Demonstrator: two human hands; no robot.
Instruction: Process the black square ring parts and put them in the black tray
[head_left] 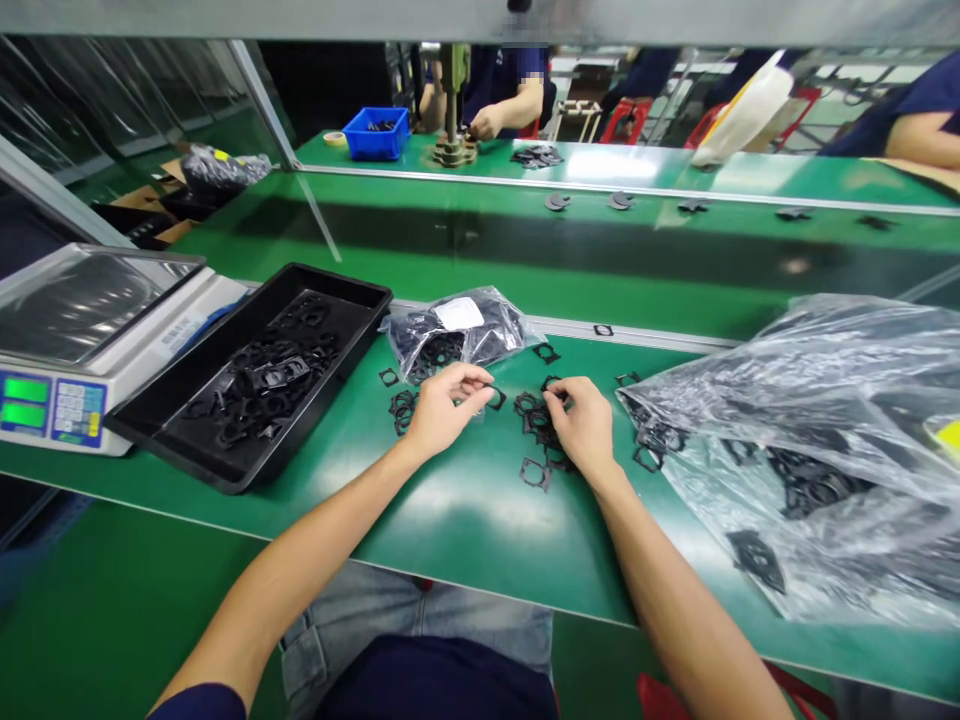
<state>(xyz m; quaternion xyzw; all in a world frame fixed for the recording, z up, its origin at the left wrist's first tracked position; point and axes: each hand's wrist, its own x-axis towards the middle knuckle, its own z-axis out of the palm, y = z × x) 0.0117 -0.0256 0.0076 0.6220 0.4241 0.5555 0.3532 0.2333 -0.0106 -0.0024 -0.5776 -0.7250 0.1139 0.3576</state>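
Centre frame, the left hand (444, 410) has thumb and fingertips nearly closed on a black ring part (496, 397), which juts out to their right. Right of it, the right hand (583, 425) curls over a loose pile (534, 415), pinched fingertips at its edge; their grip is unclear. A black tray (247, 385) lies left, a plastic bag (840, 450) right.

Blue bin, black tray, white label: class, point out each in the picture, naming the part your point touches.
Blue bin (375, 148): head view, on its front wall.
Black tray (300, 408): head view, on its long right-hand wall.
White label (459, 314): head view, on its middle.
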